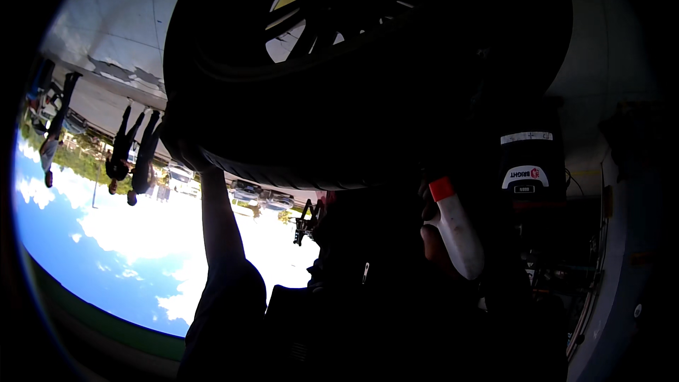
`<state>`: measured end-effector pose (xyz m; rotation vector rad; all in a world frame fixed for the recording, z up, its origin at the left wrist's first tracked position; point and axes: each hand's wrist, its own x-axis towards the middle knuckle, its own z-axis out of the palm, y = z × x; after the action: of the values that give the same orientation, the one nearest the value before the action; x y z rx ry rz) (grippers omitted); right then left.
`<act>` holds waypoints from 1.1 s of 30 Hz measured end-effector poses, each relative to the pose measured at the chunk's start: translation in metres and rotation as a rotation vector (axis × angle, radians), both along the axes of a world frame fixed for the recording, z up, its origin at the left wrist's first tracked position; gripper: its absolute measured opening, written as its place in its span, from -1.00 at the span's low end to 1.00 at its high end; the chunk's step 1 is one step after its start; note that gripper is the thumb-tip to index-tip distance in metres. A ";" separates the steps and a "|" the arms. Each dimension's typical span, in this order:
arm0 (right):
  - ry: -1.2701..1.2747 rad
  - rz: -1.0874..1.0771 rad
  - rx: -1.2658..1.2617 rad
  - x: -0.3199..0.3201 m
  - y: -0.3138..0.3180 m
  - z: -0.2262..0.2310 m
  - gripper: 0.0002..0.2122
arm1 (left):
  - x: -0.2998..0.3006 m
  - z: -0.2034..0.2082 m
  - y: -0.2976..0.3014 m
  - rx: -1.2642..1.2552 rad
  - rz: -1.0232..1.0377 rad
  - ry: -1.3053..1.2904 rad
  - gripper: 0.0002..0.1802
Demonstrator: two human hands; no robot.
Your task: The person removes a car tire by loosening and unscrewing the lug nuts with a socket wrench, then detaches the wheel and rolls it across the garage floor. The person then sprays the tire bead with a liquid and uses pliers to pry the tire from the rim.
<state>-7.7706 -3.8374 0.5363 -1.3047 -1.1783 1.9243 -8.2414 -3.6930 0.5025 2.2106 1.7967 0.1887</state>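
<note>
Left hand [187, 154] was on the tire [368, 124], too dark to tell its grip; right hand [434, 246] had some red-white thing [460, 237].

The person's dark top [318, 329] has a loose sleeve [230, 301].

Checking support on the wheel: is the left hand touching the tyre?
Touching. The head view shows the left hand meeting the tyre at its lower-left edge, with no gap visible; shadow hides finger detail.

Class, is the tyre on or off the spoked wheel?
On: the dark tyre encircles the spoked wheel, whose spokes show inside it.
</note>
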 end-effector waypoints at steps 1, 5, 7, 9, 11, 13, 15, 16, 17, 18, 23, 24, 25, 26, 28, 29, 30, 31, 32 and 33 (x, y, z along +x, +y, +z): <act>0.003 0.002 0.002 -0.001 -0.001 -0.001 -0.46 | 0.000 0.001 -0.001 -0.005 0.000 0.001 -0.40; 0.003 0.002 -0.001 0.000 -0.003 -0.002 -0.46 | 0.006 -0.001 0.000 -0.014 -0.030 -0.010 -0.39; -0.002 0.007 -0.002 0.000 -0.002 -0.003 -0.46 | 0.003 -0.002 -0.001 0.039 -0.095 0.010 -0.40; -0.006 0.010 -0.007 0.000 -0.001 0.000 -0.46 | -0.030 -0.007 -0.013 0.177 -0.217 0.033 -0.41; -0.007 0.006 -0.007 0.001 -0.003 0.000 -0.45 | -0.044 -0.009 -0.019 0.224 -0.253 0.038 -0.41; -0.008 0.018 -0.008 -0.001 -0.003 -0.002 -0.45 | -0.036 -0.006 -0.017 0.138 -0.175 0.020 -0.41; -0.023 0.021 -0.015 0.000 -0.003 0.003 -0.45 | -0.022 -0.004 -0.011 0.049 -0.097 -0.004 -0.42; -0.026 0.022 -0.022 0.000 -0.003 0.004 -0.45 | -0.014 -0.004 -0.006 0.000 -0.067 -0.059 -0.42; -0.028 0.018 -0.023 0.000 -0.003 0.004 -0.45 | -0.004 -0.003 -0.001 -0.045 -0.037 -0.109 -0.41; -0.032 0.016 -0.020 0.000 -0.003 0.004 -0.45 | 0.013 -0.003 0.006 -0.095 -0.017 -0.203 -0.41; -0.016 0.025 -0.013 -0.002 -0.001 -0.001 -0.45 | -0.024 -0.003 -0.013 0.118 -0.225 -0.048 -0.40; -0.018 0.018 -0.013 -0.001 -0.004 -0.002 -0.45 | -0.030 -0.005 -0.016 0.152 -0.253 -0.014 -0.40; -0.019 0.013 -0.012 -0.001 -0.006 -0.003 -0.45 | -0.035 -0.006 -0.018 0.175 -0.276 0.008 -0.40; -0.021 0.017 -0.014 -0.001 -0.006 -0.003 -0.45 | -0.039 -0.008 -0.019 0.190 -0.288 0.020 -0.40; -0.032 0.025 -0.023 -0.003 -0.004 0.000 -0.44 | -0.048 -0.011 -0.022 0.214 -0.296 0.036 -0.40; -0.033 0.022 -0.026 -0.002 -0.004 0.002 -0.44 | -0.051 -0.011 -0.022 0.220 -0.301 0.044 -0.39; -0.037 0.021 -0.025 -0.002 -0.004 0.002 -0.44 | -0.054 -0.012 -0.024 0.233 -0.303 0.051 -0.39; -0.040 0.022 -0.029 -0.002 -0.004 0.002 -0.44 | -0.057 -0.011 -0.024 0.243 -0.305 0.059 -0.39; -0.040 0.023 -0.028 -0.002 -0.004 0.002 -0.44 | -0.061 -0.012 -0.026 0.254 -0.306 0.064 -0.39; -0.038 0.021 -0.028 -0.002 -0.004 0.002 -0.44 | -0.066 -0.013 -0.028 0.264 -0.301 0.071 -0.38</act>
<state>-7.7724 -3.8416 0.5386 -1.3545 -1.1922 1.9457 -8.3073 -3.7211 0.4895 2.6706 1.5189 0.3006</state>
